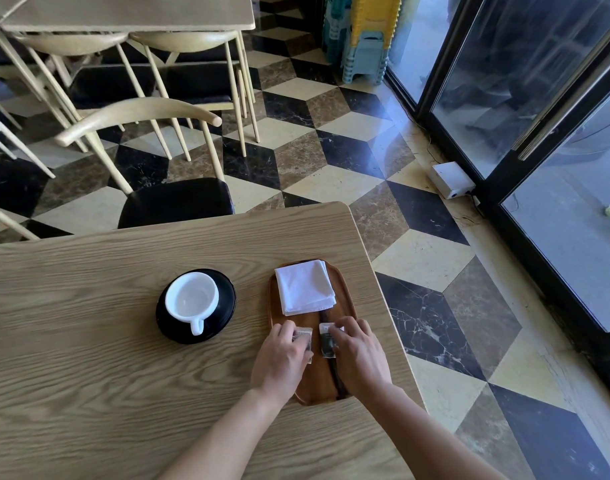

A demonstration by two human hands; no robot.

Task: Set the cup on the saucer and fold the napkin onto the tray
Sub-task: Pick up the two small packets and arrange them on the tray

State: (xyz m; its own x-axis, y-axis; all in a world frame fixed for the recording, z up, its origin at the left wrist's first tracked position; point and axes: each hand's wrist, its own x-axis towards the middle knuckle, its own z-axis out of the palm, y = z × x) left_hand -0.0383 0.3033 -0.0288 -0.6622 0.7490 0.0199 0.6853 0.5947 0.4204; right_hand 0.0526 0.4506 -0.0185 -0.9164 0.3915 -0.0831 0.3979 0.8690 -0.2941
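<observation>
Each hand, left (282, 358) and right (359, 355), pinched a half-hidden, unreadable packet (327, 342) over the tray (310, 382) on the wood-grain tabletop (89, 341); checkered floor (331, 150) beyond.

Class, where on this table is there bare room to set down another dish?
Bare wood lies left of the black saucer and beyond the white cup. The wooden tray is crowded: folded napkin, two packets, both hands.

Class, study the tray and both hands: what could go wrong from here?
1. The wooden tray lies near the table's right edge; a push might slide it off.
2. Each hand, left and right, presses a small packet; shifting them could disturb the folded napkin.
</observation>
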